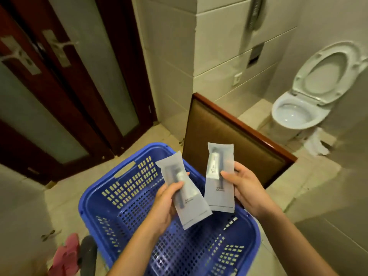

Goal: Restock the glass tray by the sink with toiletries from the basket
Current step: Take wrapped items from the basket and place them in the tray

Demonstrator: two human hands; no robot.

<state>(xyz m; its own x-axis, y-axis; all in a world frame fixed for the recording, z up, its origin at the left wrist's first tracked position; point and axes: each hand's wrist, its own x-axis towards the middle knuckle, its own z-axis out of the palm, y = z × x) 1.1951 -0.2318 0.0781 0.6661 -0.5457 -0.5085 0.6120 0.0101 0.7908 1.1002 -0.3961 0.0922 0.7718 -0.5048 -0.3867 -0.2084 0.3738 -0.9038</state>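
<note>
A blue plastic basket (127, 198) with slotted walls stands on the tiled floor below me, and its visible inside holds nothing. My left hand (165, 204) grips a grey translucent toiletry packet (180, 188) with a dark toothbrush inside, held over the basket. My right hand (246, 188) pinches a second grey packet (218, 188), upright, showing a white tube and a dark handle. The two packets sit side by side, almost touching. No glass tray or sink is in view.
A brown padded panel with a red wood frame (235, 140) leans behind the basket. A white toilet (296, 112) with its seat up stands at the right, crumpled paper (316, 144) beside it. Dark wooden doors (59, 96) fill the left. Pink and dark slippers (73, 255) lie at the lower left.
</note>
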